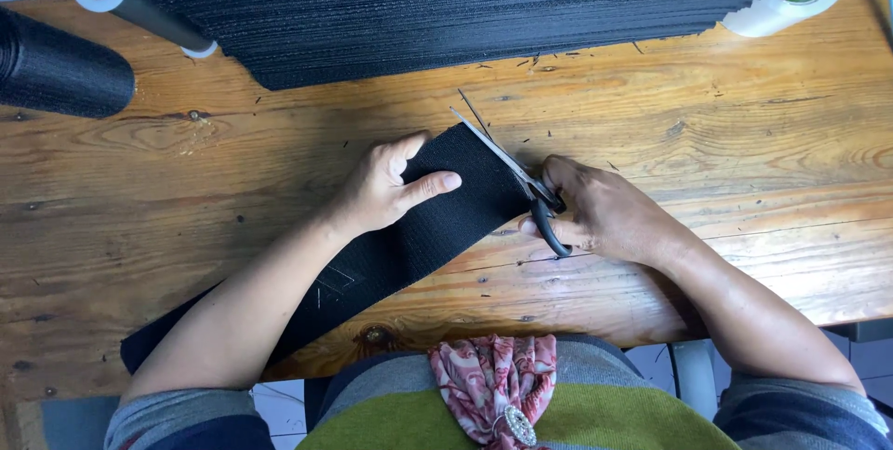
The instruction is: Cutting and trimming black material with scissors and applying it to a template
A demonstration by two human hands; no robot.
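Head view: black strip (pixel 409 236) under left fingers (pixel 437 182).

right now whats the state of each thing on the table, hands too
black strip: flat on the wooden table, pinned near its end
left hand: pressed flat on the strip
right hand: gripping the scissors
scissors: blades closed or almost so, along the strip's end
black fabric pile: spread across the far edge
black roll: lying on its side

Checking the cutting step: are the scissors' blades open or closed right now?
Closed, or nearly: the scissors show one thin line of blade along the black strip's end, with no gap visible. The right hand grips the handles.
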